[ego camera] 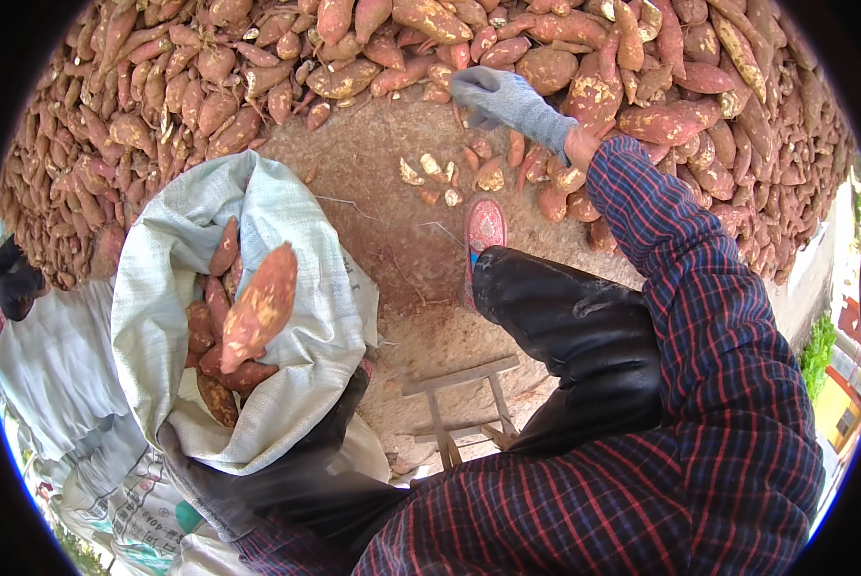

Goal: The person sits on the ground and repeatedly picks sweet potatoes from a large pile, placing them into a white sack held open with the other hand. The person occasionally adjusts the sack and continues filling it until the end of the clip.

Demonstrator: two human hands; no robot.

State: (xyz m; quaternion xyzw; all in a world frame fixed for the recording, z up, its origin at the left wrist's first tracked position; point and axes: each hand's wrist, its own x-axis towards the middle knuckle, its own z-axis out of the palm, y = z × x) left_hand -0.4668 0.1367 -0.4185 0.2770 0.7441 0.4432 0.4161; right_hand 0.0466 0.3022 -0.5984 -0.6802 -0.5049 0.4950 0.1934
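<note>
A white woven plastic sack (308, 288) stands with its mouth wide, its rim folded outward, and several sweet potatoes (218, 302) inside. One larger, reddish sweet potato (261, 306) appears above them in the mouth, slightly blurred, with no hand on it. My left hand (196, 482), in a grey knit glove, grips the sack's near rim; its fingers are partly hidden. At the edge of the heap is my right hand (499, 97), also gloved. Its fingers are blurred and loosely curved apart, with nothing seen in them.
A big heap of sweet potatoes (596, 86) curves around the far side and both flanks. Broken pieces (434, 169) lie on the dirt floor (372, 209). A wooden stool frame (466, 378) is below me. Printed sacks (142, 504) lie at the lower left, near another person's dark shoe (16, 288).
</note>
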